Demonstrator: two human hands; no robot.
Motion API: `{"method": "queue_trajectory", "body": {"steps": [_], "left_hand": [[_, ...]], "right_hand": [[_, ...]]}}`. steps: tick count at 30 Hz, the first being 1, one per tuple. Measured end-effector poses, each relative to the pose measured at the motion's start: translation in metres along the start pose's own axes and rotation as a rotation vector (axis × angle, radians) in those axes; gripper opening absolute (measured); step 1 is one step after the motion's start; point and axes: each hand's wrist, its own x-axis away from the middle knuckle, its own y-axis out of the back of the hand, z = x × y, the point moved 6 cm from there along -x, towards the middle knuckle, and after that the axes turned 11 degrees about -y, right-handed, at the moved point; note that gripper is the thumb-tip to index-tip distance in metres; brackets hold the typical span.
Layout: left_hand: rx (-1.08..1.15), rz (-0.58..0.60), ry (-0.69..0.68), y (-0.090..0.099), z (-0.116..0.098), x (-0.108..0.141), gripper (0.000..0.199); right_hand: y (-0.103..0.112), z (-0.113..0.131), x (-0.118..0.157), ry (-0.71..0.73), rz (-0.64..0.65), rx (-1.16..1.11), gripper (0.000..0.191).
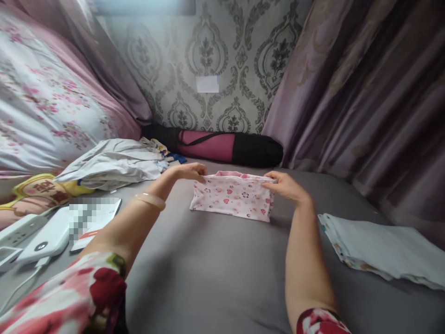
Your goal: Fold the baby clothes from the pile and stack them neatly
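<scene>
A pink-and-white printed cloth (232,197), folded into a wide rectangle, is held up by its upper corners above the grey sheet (222,273). My left hand (193,171) pinches its upper left corner; a pale bangle circles that wrist. At the upper right corner, the fingers and thumb of my right hand (283,185) are closed on the fabric. Small hearts and flowers show on the side facing me, and a darker pink band shows along the top edge. The bottom edge hangs close to the sheet; whether it touches I cannot tell.
Folded pale cloth (382,248) lies at the right. Crumpled light garments (118,162) are at the left, near a yellow item (45,190), a white power bank (48,236) with a cable, and a phone (100,222). A pink-and-black roll bag (215,146) rests along the wall.
</scene>
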Motion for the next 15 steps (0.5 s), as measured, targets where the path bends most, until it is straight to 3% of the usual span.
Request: {"method": "queue_trajectory", "body": {"steps": [8, 12, 15], "left_hand": [[0.018, 0.044, 0.005, 0.024, -0.050, 0.071, 0.038], [0.068, 0.007, -0.014, 0.027, -0.059, 0.078, 0.041], [0.048, -0.091, -0.051, 0.027, -0.061, 0.070, 0.044]], "right_hand": [[0.014, 0.035, 0.053, -0.010, 0.079, -0.088, 0.046], [0.018, 0.033, 0.069, -0.076, 0.170, -0.133, 0.050], [0.020, 0.025, 0.068, -0.105, 0.153, -0.123, 0.049]]}}
